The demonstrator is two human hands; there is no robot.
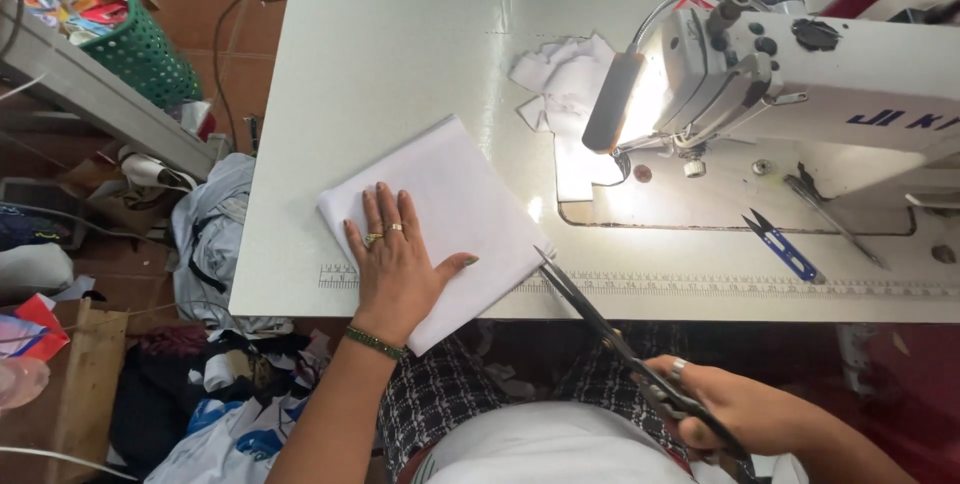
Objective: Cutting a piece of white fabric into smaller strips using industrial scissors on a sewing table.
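Lying flat at the near edge of the sewing table (400, 54), a folded piece of white fabric (450, 209) was pinned under the left hand (397, 264), which was spread open, palm down, with the fingers fanned and the thumb stretched out to the right; nothing was gripped, the cloth only being pressed. One corner of the fabric was seen hanging past the table edge, over the lap. A pair of large dark scissors (620, 344) was held in the right hand (735, 409), the fingers being closed through the handles, and the blades were almost shut, with their tips resting at the right-hand edge of the cloth. Whether any layer had been caught between the blades could not be told.

Several risks were judged to be present. The thumb was lying near the blade tips, so a nick could be caused if the scissors were driven forward along that edge. Because the cloth was held by pressure alone, the folded layers could be shifted by the blades and an uneven cut produced. The unsupported overhanging corner could sag and drag the edge off line.

Farther back, white fabric scraps (565, 79) were lying beside the lamp-lit sewing machine (800, 84), and small blue thread snips (785, 247) were resting well clear to the right.
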